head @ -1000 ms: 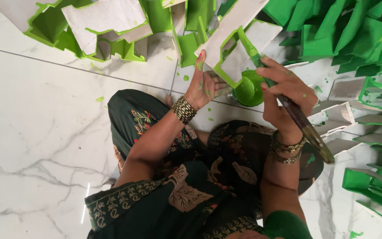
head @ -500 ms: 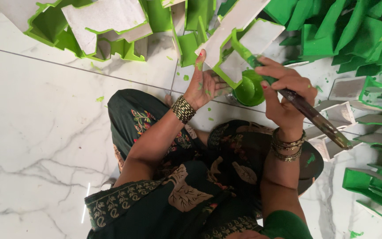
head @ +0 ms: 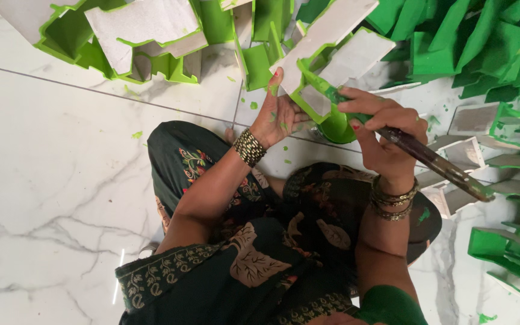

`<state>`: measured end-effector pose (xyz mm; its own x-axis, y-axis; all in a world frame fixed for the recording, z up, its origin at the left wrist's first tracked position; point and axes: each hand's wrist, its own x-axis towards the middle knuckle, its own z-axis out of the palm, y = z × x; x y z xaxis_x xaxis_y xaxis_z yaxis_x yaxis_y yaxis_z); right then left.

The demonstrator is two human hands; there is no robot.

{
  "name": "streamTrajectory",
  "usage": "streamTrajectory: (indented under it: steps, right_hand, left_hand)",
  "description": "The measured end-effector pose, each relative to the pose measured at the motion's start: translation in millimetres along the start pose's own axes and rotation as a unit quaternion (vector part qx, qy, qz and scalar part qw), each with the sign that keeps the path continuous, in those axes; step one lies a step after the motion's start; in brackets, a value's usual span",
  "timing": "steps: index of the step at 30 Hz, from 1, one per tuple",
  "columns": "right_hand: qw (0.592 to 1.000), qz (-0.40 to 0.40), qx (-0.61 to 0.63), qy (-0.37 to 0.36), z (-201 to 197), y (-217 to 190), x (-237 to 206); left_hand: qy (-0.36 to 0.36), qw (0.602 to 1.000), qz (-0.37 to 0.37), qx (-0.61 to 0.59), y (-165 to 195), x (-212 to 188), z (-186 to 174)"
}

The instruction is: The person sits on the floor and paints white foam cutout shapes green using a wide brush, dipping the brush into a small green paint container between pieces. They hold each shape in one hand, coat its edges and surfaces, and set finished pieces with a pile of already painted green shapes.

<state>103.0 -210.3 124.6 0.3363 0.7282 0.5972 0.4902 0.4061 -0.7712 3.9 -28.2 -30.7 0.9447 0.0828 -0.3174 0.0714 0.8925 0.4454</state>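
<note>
A: Left hand (head: 279, 117) — status?

B: Raised, palm up, green smears on the skin. Fingers closed on the lower end of a pale grey piece with green-painted edges (head: 326, 42), holding it tilted up over the marble floor (head: 61, 180), toward the floor's far edge. Beaded bracelet (head: 249, 147) at the wrist.

A: Right hand (head: 386, 135)?

B: Wrapped tight round a long dark-handled brush (head: 434, 159). Handle runs down and right past the wrist; the green-loaded tip (head: 317, 84) touches the held piece at its lower edge. Stack of thin bangles (head: 393, 198) on that wrist.

A: Paint source?

B: Small green bowl (head: 335, 127) on the floor, just under the two hands, partly hidden by them.

A: Surroundings?

B: Light green pieces, grey faces showing (head: 139, 30), piled along the far left edge of the floor. Darker green ones (head: 482, 42) heaped at the far right corner. More grey-faced pieces (head: 470, 120) down the right side. Green spatters on the tiles near the bowl. Person sits cross-legged in dark patterned cloth (head: 260, 253)
</note>
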Motion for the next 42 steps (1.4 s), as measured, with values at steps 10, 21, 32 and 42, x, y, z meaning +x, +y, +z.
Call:
streamTrajectory:
  steps: [10,21,32,42]
  right_hand:
    - [0.995,-0.008,-0.008,0.100,-45,-31,-18]
    - [0.947,0.292,-0.104,0.086,-77,81,-90]
    - [0.897,0.339,-0.284,0.032,-44,100,-83]
    - [0.928,0.260,-0.265,0.033,-44,43,-64]
  left_hand:
    - [-0.046,0.999,-0.003,-0.023,5,-1,-5]
    - [-0.003,0.997,0.078,-0.014,20,-12,-6]
    - [0.013,0.999,0.028,-0.025,15,-6,-15]
    - [-0.011,1.000,0.016,-0.021,12,-6,-12]
